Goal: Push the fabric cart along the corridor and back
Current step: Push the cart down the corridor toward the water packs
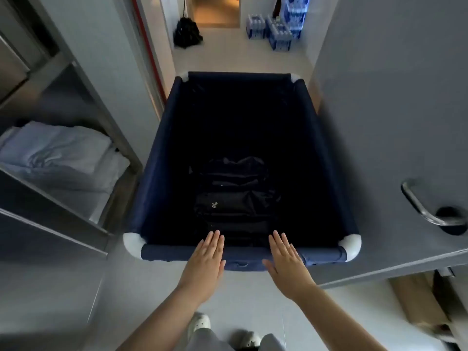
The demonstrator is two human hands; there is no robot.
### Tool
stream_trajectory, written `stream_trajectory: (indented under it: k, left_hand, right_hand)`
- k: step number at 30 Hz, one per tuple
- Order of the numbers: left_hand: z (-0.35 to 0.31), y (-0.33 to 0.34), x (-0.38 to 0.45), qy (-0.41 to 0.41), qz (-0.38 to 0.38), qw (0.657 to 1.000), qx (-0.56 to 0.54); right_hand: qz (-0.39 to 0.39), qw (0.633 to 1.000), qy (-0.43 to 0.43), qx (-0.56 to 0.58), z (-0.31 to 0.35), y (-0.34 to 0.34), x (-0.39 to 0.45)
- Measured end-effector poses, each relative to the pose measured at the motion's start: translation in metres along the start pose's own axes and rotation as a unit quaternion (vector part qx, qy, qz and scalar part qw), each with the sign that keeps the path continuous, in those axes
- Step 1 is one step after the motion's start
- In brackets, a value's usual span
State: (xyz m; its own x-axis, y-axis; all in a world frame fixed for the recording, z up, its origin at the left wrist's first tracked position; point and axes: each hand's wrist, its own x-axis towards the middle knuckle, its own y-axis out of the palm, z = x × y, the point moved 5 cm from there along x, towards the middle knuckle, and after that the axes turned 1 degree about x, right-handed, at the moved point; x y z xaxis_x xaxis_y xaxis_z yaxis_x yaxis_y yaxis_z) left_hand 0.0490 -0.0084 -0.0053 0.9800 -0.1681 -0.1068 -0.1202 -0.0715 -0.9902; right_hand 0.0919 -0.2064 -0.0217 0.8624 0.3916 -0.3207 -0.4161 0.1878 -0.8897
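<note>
The fabric cart [162, 158] is a deep navy bin with white corner caps, standing in front of me in a narrow passage. A black bag [235, 198] lies on its bottom. My left hand [206, 259] and my right hand [286, 259] are flat, palms down, fingers stretched over the cart's near top rail [243, 254]. Neither hand is curled around the rail; whether the palms touch it I cannot tell.
A metal shelf unit [76, 153] with folded white linen [60, 153] stands close on the left. An open grey door [379, 122] with a lever handle [425, 209] is close on the right. Ahead, a black mop [187, 34] and stacked water-bottle packs [276, 31] flank the corridor floor.
</note>
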Motion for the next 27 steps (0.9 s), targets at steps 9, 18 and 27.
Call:
stream_trajectory:
  k: [9, 18, 27]
  left_hand:
    - [-0.007, 0.016, -0.003, -0.045, 0.02, 0.999, 0.019]
    - [-0.006, 0.017, -0.007, -0.026, 0.011, 0.999, 0.02]
    - [0.006, 0.026, 0.013, -0.019, 0.044, 0.999, 0.025]
  right_hand:
    - [-0.003, 0.993, -0.049, -0.104, -0.016, 0.013, -0.002]
    - [-0.104, 0.977, -0.08, -0.168, -0.006, 0.009, -0.008]
    - [-0.035, 0.981, -0.059, -0.179, -0.017, 0.018, 0.016]
